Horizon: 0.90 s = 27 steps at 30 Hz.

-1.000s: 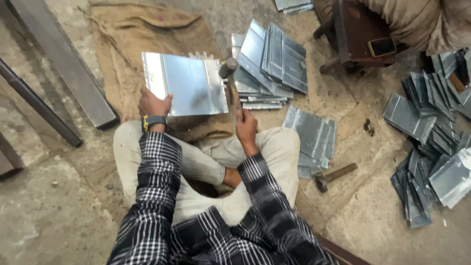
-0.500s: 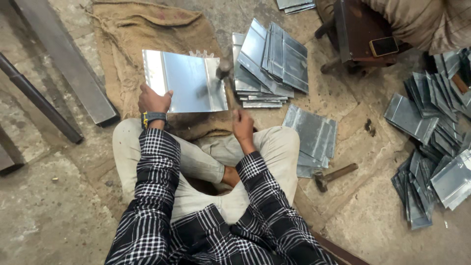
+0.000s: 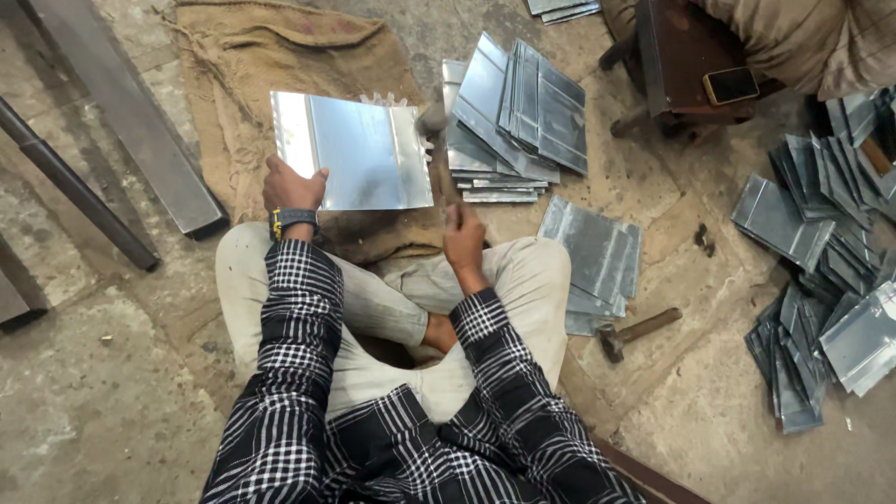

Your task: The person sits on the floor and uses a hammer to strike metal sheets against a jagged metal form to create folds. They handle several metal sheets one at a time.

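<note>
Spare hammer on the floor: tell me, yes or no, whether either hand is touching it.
No. The spare hammer lies alone by the right knee; the right hand grips another hammer, the left hand a metal sheet.

Head camera looks steeply down, near lap.

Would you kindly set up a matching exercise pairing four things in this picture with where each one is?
Things:
1. shiny square metal sheet
2. wooden-handled hammer with blurred head
3. spare hammer
4. dark phone

Places:
A. lying on the floor beside the right knee
B. on the dark wooden stool
C. held at its corner by the left hand
D. gripped in the right hand

Pairs: 1-C, 2-D, 3-A, 4-B
</note>
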Motion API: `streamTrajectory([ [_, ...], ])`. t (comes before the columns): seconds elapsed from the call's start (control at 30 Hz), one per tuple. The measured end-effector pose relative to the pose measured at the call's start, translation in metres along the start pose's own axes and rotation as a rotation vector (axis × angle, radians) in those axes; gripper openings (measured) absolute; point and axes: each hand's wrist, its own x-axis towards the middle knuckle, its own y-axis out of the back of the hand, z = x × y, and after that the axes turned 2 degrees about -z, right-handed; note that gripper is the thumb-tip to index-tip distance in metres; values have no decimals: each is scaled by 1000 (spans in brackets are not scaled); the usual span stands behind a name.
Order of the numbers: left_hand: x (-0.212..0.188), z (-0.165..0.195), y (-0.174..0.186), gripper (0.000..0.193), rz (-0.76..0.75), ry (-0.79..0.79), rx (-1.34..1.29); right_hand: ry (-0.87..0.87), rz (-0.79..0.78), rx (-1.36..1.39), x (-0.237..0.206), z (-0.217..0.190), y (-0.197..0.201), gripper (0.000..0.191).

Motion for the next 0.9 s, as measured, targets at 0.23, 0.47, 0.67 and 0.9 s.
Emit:
streamTrajectory([
  [0.23, 9, 6, -1, 79, 37, 11, -21, -264, 15, 388, 7, -24, 31, 21],
  [0.47, 23, 16, 10, 78, -58, 58, 16, -91, 75, 324, 18, -28, 17, 21],
  [0.67, 23, 17, 10, 80, -45, 38, 43, -83, 17, -58, 8, 0, -2, 20],
  [0.9, 28, 17, 8, 80, -23, 10, 16, -196, 87, 249, 14, -19, 32, 21],
])
